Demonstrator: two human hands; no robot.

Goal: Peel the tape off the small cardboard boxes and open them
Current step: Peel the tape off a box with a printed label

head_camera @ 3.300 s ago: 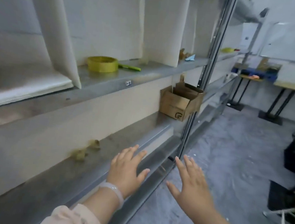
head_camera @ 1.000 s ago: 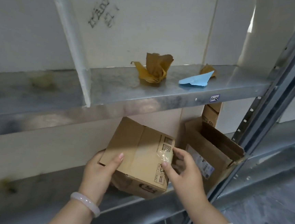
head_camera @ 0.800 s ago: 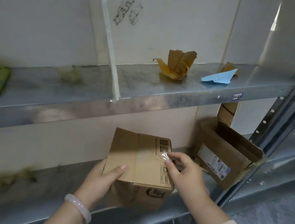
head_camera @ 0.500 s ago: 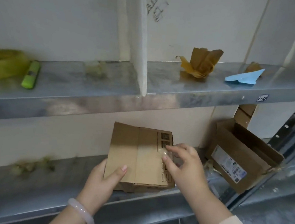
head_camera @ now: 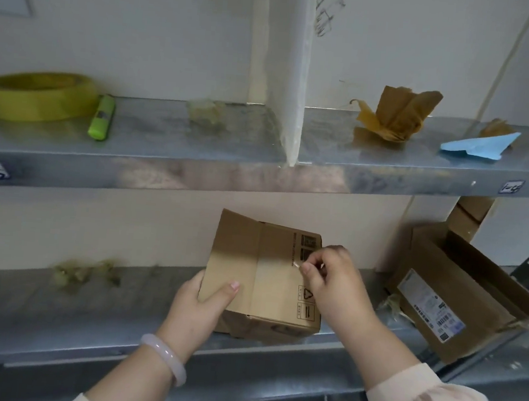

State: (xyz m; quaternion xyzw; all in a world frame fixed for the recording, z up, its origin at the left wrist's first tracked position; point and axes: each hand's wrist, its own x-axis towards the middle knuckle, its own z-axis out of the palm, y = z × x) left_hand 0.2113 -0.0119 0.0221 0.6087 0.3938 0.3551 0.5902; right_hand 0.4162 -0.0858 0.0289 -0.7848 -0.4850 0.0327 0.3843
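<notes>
On the lower grey metal shelf (head_camera: 87, 312), close to its front lip, sits a small brown cardboard box (head_camera: 262, 280), its far end against the pale back wall. Its longer side runs from the lip toward the wall, as does the taped seam on top; the top face tilts toward the viewer, printed symbols along its right edge. The left hand (head_camera: 197, 309) has its grip around the box's near left edge, thumb lying on top. The right hand (head_camera: 336, 283) has its grip pinched on a loose end of clear tape (head_camera: 297, 264) at the box's right side. Bare shelf stretches left as far as some crumpled yellowish tape scraps (head_camera: 84, 272). A larger opened cardboard box (head_camera: 459, 297) stands near on the right. An upper metal shelf (head_camera: 198, 137) overhangs, split by a white upright divider (head_camera: 293, 75).
</notes>
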